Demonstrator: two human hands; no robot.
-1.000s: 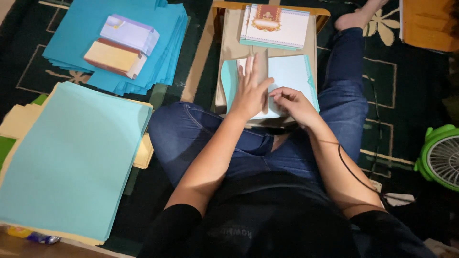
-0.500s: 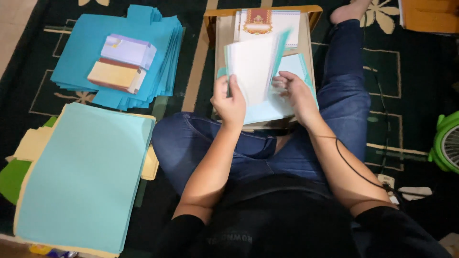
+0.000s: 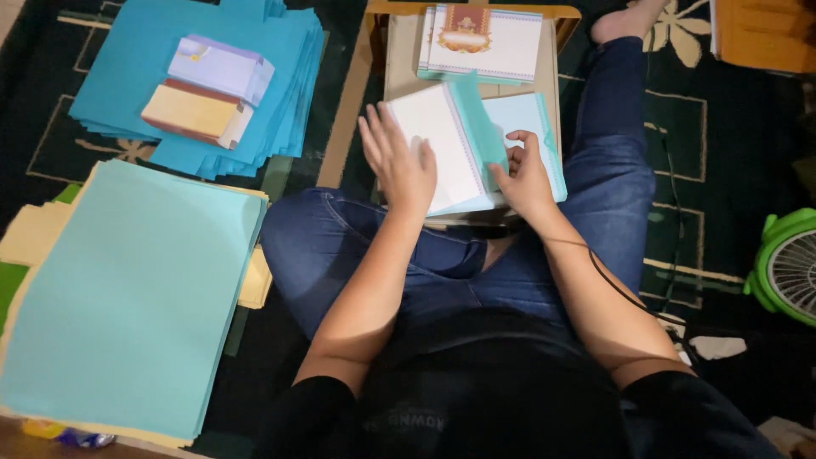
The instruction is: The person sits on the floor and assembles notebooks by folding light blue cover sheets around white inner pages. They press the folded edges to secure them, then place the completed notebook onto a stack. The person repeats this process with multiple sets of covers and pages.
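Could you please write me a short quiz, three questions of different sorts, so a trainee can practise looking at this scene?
1. True or false: the left hand lies flat on the white sheet.
2. Multiple choice: what lies on the dark blue paper stack at the upper left? A) a pair of scissors B) two small packets C) a cup
3. Fill the blank: the right hand holds the edge of the light blue ____ beside the white sheet.

Key
1. True; the palm and fingers press on it.
2. B; a pale purple packet and a yellow packet.
3. Paper, partly folded over the sheet.
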